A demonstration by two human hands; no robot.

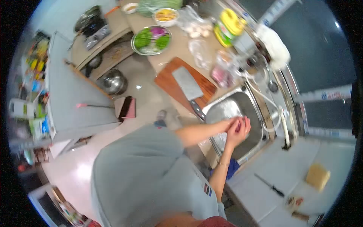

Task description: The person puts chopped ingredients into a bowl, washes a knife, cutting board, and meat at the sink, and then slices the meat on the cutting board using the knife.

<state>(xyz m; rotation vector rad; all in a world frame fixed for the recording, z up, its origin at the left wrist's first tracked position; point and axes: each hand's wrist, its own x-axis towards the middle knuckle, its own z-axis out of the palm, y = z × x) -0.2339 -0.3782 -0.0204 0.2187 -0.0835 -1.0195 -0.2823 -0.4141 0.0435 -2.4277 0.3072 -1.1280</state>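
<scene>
L hand (231, 123) & R hand (236, 139): brought together, fingers partly curled, overlapping. Dark reddish patch shows btwn them; cannot tell whether it is a held item or shadow, so grip contents unconfirmed.

Pos.: both over stainless-steel sink basin (247, 108), forearms crossing its near edge. Step in hand (judged): hand-to-hand work over basin, prob. rubbing or rinsing; water flow not discernible.

Next-move req. (judged): part the hands clear of each other before any tool is taken up.

Ref. items: cleaver (188, 83) lies flat on wooden cutting board (207, 87) just beside basin, handle projecting past board edge nr. sink; neither hand touches it. Dark-blue cloth (233, 168) nr. R forearm.
</scene>
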